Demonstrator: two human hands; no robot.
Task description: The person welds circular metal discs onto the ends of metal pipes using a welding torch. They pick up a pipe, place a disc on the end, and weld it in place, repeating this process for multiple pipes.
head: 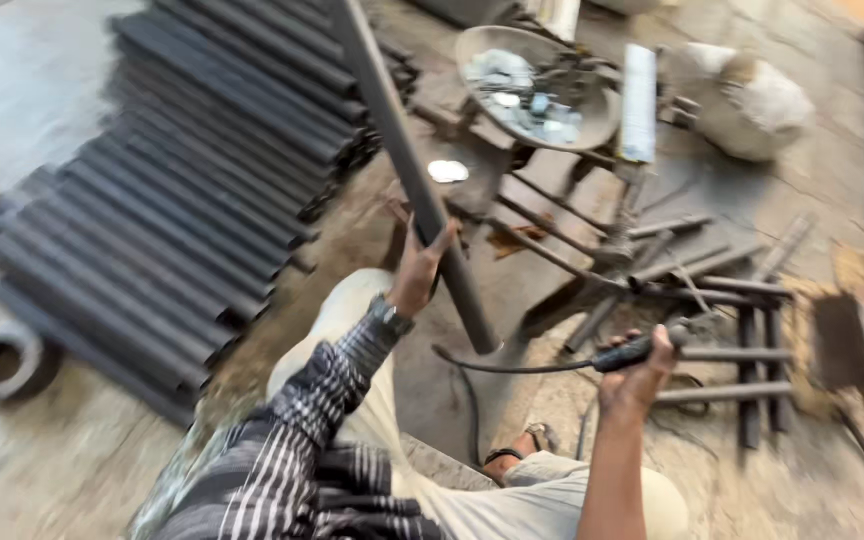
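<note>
Evidently the person is at the step of carrying a single dark metal pipe [407,165] off the stack of pipes [167,190] at the upper left of the frame: the left hand [420,265] is clamped round the pipe near the frame's centre, its lower end just above the floor. The right hand [642,375], lower right of centre and well apart from the left, is closed round a black welding handle [637,352] with its cable [497,368] trailing leftward. Judging from the rods [722,340] laid out on the floor at right, the next move probably calls for setting the pipe down steadily among them without snagging the cable.
</note>
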